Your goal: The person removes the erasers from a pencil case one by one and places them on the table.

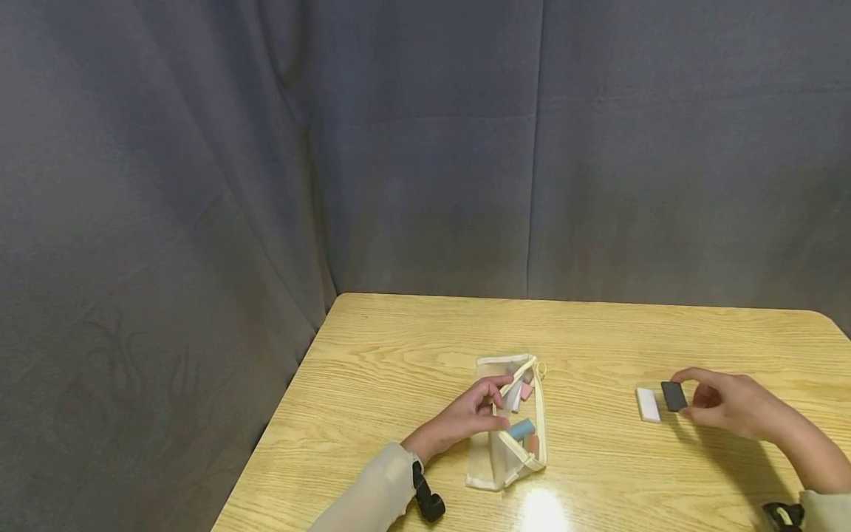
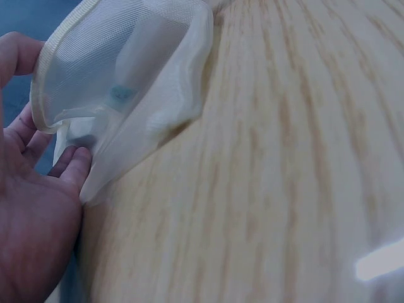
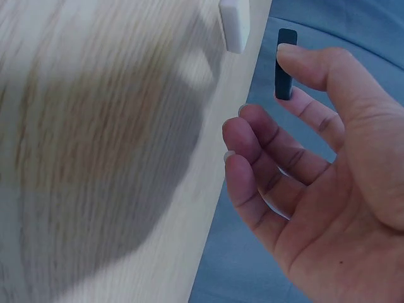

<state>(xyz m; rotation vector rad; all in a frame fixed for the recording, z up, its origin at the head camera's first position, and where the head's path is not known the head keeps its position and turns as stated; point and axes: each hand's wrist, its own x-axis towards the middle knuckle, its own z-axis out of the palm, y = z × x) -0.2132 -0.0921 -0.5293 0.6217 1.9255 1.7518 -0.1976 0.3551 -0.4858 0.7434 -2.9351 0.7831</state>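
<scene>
On the table lies a mesh pouch (image 1: 487, 462) with cream edging, its mouth spread apart. My left hand (image 1: 465, 415) holds the near side of that mouth between curled fingers and thumb; in the left wrist view the fingers (image 2: 74, 165) bend around the pouch's mesh (image 2: 145, 50). Inside sit a blue block (image 1: 521, 429), a pink piece (image 1: 527, 391) and an orange piece (image 1: 532, 444). Far to the right, my right hand (image 1: 741, 406) pinches a black eraser (image 1: 674, 397) by its ends, thumb against forefinger, the other fingers loosely bent. Left of it lies a white eraser (image 1: 648, 405).
The wooden table (image 1: 399, 332) has a rounded far corner at the right. Grey curtains (image 1: 425, 185) hang behind it and along its left side. A bright reflection shows on the tabletop near the front.
</scene>
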